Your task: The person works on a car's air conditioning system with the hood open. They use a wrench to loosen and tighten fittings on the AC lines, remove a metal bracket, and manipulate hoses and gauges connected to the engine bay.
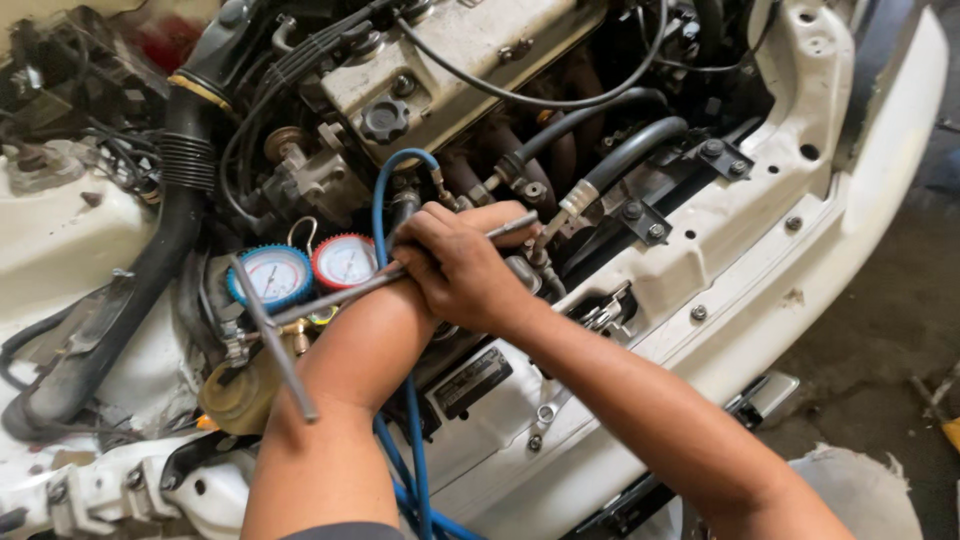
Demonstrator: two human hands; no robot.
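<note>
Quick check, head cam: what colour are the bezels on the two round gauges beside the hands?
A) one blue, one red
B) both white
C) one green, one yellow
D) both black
A: the left gauge has a blue rim and the right gauge a red rim, just left of the right hand gripping the T-handle wrench.

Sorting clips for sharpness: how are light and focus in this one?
Head view: even daylight, soft shadows; right hand and gauges look sharp; mild glare on the white bumper; the T-handle wrench is slightly soft; wide-angle bending at the edges.
</note>
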